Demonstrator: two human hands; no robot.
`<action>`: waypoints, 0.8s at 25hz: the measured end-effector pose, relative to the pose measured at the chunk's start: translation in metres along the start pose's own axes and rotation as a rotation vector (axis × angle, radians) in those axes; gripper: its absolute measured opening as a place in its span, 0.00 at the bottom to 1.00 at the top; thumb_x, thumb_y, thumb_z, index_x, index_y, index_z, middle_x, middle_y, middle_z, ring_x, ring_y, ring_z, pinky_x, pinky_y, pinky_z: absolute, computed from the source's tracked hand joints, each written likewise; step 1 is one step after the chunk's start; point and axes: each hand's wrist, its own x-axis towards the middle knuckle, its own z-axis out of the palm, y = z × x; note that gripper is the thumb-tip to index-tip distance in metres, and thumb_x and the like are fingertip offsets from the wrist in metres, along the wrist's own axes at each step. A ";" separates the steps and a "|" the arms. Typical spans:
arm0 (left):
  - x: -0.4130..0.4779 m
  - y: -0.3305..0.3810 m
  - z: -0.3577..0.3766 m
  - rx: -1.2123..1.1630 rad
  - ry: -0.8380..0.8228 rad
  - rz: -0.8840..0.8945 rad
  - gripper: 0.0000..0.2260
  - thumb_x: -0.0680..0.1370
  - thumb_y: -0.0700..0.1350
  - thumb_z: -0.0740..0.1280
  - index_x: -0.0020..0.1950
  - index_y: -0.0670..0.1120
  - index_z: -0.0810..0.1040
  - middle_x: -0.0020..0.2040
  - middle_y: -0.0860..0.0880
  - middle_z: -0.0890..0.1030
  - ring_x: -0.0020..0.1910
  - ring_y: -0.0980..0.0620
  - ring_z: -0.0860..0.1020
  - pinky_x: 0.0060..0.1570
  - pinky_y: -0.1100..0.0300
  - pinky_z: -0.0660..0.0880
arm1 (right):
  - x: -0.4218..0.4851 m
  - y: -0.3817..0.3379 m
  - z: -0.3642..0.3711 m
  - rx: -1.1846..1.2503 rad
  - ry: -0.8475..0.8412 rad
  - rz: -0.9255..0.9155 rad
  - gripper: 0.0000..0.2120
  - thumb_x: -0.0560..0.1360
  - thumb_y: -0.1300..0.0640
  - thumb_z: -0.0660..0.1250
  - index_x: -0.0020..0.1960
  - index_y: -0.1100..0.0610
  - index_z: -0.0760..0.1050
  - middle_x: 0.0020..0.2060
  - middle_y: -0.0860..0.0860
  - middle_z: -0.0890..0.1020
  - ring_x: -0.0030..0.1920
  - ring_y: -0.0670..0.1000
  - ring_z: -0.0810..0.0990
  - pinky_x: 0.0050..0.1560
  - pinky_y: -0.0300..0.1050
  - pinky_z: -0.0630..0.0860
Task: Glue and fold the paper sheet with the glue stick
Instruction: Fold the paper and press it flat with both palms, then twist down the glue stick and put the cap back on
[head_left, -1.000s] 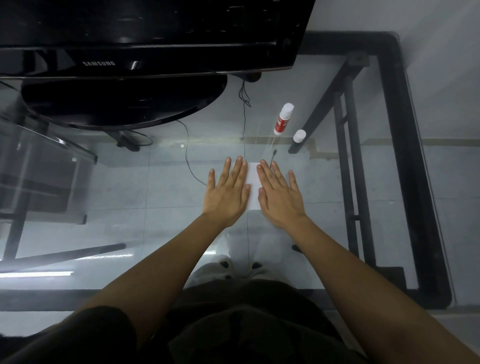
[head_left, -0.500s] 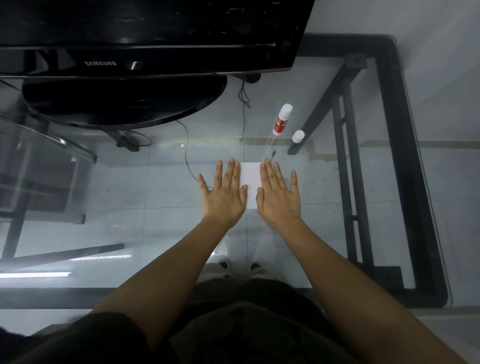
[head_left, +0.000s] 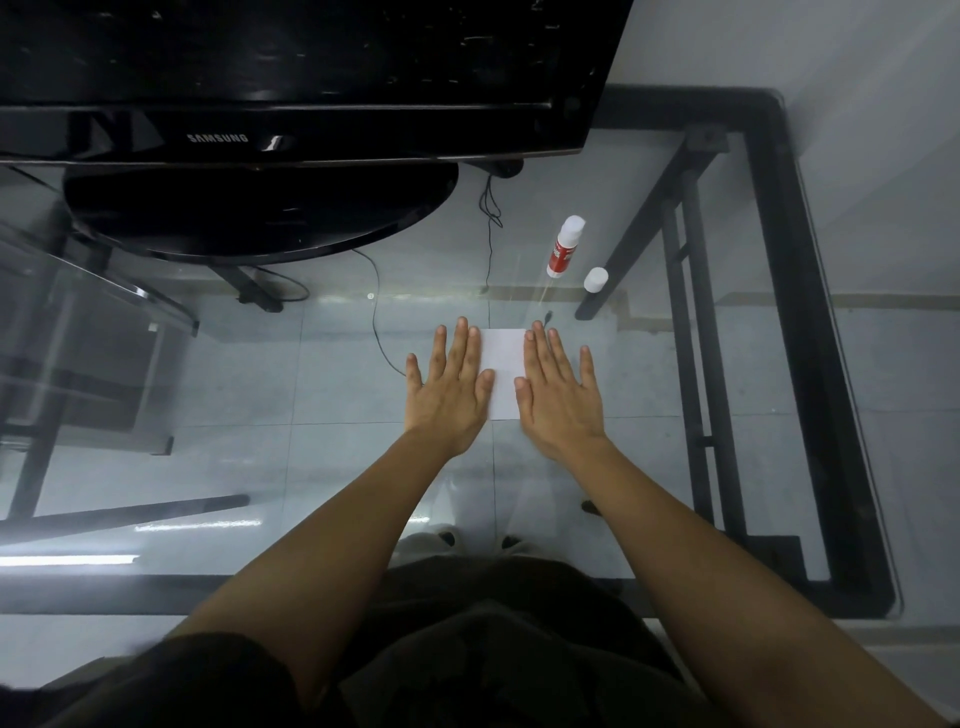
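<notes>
A small white folded paper sheet (head_left: 503, 371) lies flat on the glass table. My left hand (head_left: 451, 387) rests palm down on its left side, fingers spread. My right hand (head_left: 558, 387) presses flat on its right side, fingers apart. Only a strip of the paper shows between the two hands. The red and white glue stick (head_left: 565, 247) lies uncapped on the glass beyond my right hand, apart from it. Its white cap (head_left: 595, 279) stands just right of the stick.
A black monitor (head_left: 311, 73) on a round black stand (head_left: 260, 208) fills the far left of the glass table (head_left: 675, 415). The black table frame (head_left: 810, 364) runs along the right side. Cables and floor tiles show through the glass.
Both hands have slid apart sideways over the paper, uncovering a wider strip of it between them. The glue stick and cap have not moved.
</notes>
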 end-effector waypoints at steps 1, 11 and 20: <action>-0.002 -0.001 -0.003 -0.103 0.021 0.013 0.25 0.80 0.56 0.39 0.72 0.50 0.32 0.77 0.50 0.36 0.74 0.51 0.35 0.71 0.44 0.39 | -0.002 0.004 -0.001 0.062 0.012 0.015 0.26 0.79 0.46 0.36 0.71 0.54 0.29 0.75 0.51 0.39 0.74 0.49 0.36 0.69 0.52 0.31; 0.085 0.036 -0.074 -0.452 0.204 0.135 0.26 0.79 0.50 0.62 0.73 0.40 0.59 0.73 0.41 0.65 0.71 0.44 0.65 0.67 0.59 0.60 | 0.003 0.047 0.007 0.127 0.045 0.237 0.27 0.80 0.46 0.39 0.74 0.56 0.35 0.76 0.53 0.41 0.74 0.51 0.37 0.69 0.49 0.33; 0.122 0.072 -0.079 -0.551 0.134 0.202 0.15 0.76 0.45 0.66 0.61 0.41 0.74 0.57 0.42 0.80 0.54 0.45 0.77 0.51 0.62 0.68 | 0.003 0.048 0.015 0.120 0.090 0.243 0.27 0.78 0.47 0.38 0.74 0.55 0.35 0.76 0.51 0.43 0.75 0.50 0.40 0.70 0.49 0.35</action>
